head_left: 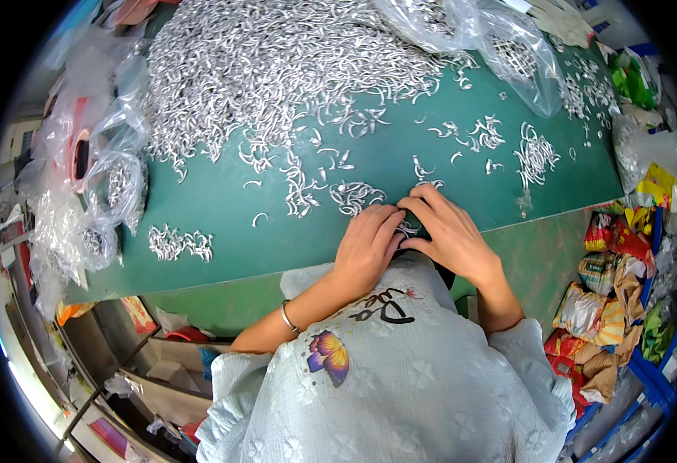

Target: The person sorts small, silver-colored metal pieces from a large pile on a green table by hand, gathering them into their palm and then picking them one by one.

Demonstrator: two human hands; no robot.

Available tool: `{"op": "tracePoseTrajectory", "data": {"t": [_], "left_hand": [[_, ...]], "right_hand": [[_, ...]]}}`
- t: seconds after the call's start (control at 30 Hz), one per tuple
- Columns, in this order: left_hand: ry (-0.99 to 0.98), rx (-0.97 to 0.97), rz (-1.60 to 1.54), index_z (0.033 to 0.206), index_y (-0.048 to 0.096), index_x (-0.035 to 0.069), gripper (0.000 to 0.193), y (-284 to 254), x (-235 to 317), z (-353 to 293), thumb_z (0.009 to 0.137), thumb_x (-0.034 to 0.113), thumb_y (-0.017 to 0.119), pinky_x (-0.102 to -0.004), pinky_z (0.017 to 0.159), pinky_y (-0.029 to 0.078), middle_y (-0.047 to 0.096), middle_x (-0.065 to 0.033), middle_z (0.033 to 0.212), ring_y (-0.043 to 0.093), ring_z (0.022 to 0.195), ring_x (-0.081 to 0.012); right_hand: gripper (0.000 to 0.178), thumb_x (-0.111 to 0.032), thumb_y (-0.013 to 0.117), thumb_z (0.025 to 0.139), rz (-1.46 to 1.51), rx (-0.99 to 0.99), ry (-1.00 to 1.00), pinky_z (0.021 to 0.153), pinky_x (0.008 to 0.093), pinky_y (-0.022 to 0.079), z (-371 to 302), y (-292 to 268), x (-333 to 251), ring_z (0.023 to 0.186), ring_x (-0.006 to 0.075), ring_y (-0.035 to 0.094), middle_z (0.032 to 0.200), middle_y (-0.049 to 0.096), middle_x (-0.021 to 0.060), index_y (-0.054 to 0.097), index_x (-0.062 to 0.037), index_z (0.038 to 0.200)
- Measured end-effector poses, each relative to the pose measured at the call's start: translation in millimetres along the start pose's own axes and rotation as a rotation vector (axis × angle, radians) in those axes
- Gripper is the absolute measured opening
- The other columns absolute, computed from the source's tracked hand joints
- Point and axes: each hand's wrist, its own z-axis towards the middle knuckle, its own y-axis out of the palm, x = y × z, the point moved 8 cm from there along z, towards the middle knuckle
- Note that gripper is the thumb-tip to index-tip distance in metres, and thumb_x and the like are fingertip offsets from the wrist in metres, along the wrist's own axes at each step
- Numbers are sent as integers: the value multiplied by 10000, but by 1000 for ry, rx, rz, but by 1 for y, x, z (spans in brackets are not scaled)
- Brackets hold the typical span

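Both hands meet at the table's front edge, over a few small curved silver metal pieces that show between them. My left hand has its fingers bent and pressed together, tips down toward the pieces. Opposite it, my right hand curls its fingers and thumb inward around the same spot. Whatever the fingertips pinch is hidden. Just beyond the left fingers lies a small pile of curved metal pieces. A few more pieces lie beyond the right fingers.
A large heap of silver pieces covers the far side of the green table. Smaller clusters lie left and right. Clear plastic bags stand at the back; others line the left edge. Colourful packages fill shelves at right.
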Motion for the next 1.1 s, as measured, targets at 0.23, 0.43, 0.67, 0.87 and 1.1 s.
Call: {"op": "tracePoseTrajectory", "data": {"t": [0.23,0.43,0.67,0.87,1.1], "left_hand": [[-424,-367,-523,1088,581,-28,269,-6,-20,-39,820,-45,601,-346,797,485,590,-133,1078,579,956,-240],[-1154,-432,-1735,1309,369,-121,448,35,-17,-84,986,189,384,-376,1085,341,442,-264,1331,457,1248,-317],[-1344,-37,-2215,1373,235,-106,581,66,-50,-108,987,304,379,-402,1105,317,334,-257,1404,329,1334,-331],[-1150,-55,-2254,1252,427,12,420,66,-52,-102,984,334,394,-414,995,442,495,-155,1258,514,1155,-302],[-1320,-194,-2020,1050,582,7,251,78,-69,-127,961,224,495,-238,670,522,628,-80,905,615,814,-157]], "right_hand": [[468,-75,727,701,-7,-5,6,717,405,481,1,12,-6,902,308,571,1056,478,110,524,-21,1119],[349,-49,666,759,18,23,-14,655,401,483,1,21,-13,833,294,591,1000,497,100,549,-20,1086],[304,-26,646,763,4,-10,-55,654,400,482,-2,35,-23,827,294,592,979,500,105,569,-21,1057],[332,-2,651,749,214,-136,-237,679,370,484,-7,56,-42,823,284,580,995,523,110,582,-31,1072],[318,-68,680,765,-48,393,-103,794,390,429,35,13,-36,946,320,502,1050,524,118,586,-6,1062]]}}
